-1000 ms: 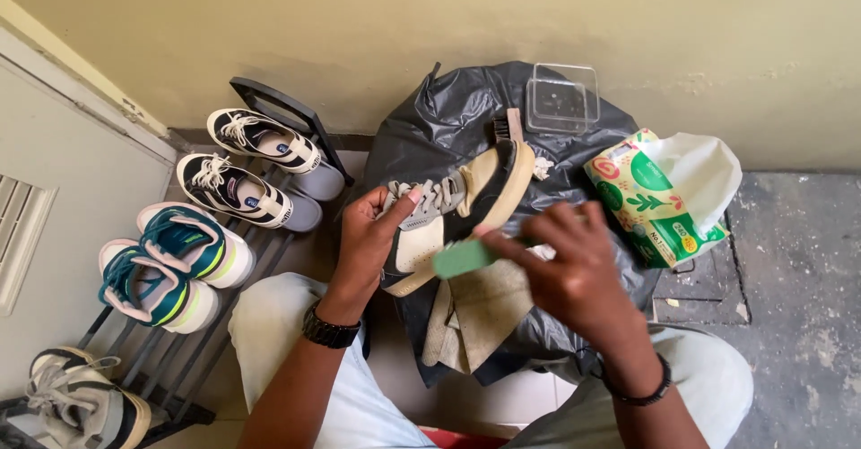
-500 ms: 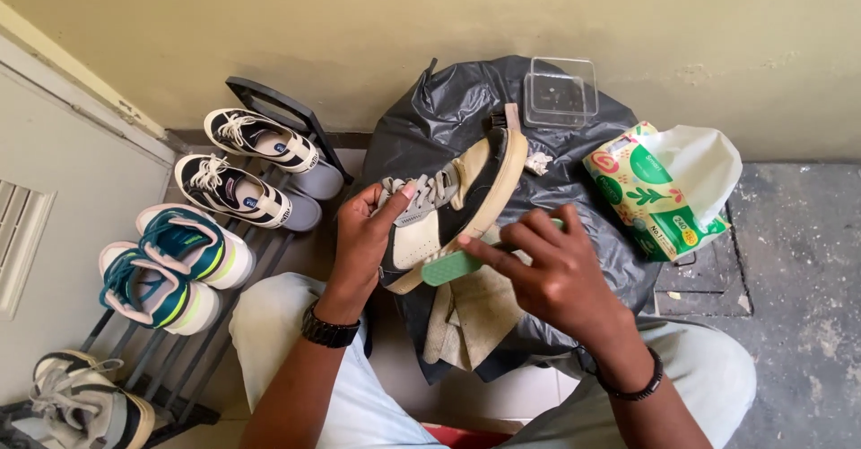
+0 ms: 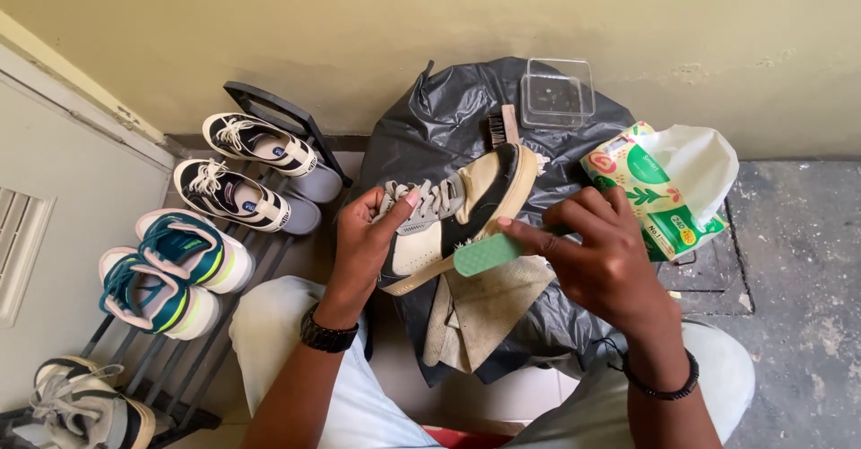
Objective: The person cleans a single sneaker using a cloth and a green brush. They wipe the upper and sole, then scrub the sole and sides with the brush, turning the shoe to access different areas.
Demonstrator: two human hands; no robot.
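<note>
My left hand (image 3: 366, 241) grips a cream, black and grey sneaker (image 3: 462, 205) by its laced top, tilted on its side over a black plastic sheet (image 3: 448, 117). My right hand (image 3: 603, 256) holds a green brush (image 3: 485, 253) with its bristles against the sneaker's sole edge. Under the shoe lies a beige cloth (image 3: 484, 310). A wooden-handled brush (image 3: 502, 128) rests on the plastic behind the sneaker.
A clear plastic box (image 3: 558, 92) stands at the back by the wall. A green and white wipes pack (image 3: 664, 189) lies at the right. On the left, a dark shoe rack (image 3: 260, 108) carries several pairs of sneakers (image 3: 238, 175). My knees frame the bottom.
The sneaker has been tilted more upright and raised. The green brush moved from the shoe's front side down to its sole edge.
</note>
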